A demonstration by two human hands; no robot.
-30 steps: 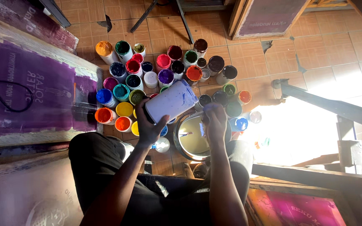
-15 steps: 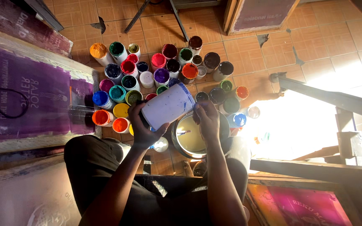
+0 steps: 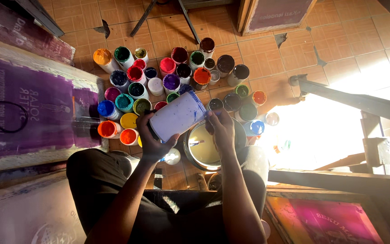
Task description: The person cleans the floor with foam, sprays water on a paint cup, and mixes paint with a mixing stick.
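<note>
— Where is the white tub point(image 3: 177, 116)?

— I see it tilted on its side above the big pale pail point(image 3: 204, 147), mouth turned away from me. My left hand point(image 3: 152, 140) has its grip wrapped round the tub's base.

— And the other?

— My right hand point(image 3: 221, 129) sits just right of the tub, grip closed on a thin stick point(image 3: 198, 143) reaching into the pail. I judge I'm scraping paint out; next calls for a steady tilt over the pail.

— Anything unclear?

— The tub's inside is hidden. Beyond it, open paint pots point(image 3: 134, 77) crowd the tiled floor point(image 3: 339, 49); glare right of the pail washes things out.
</note>
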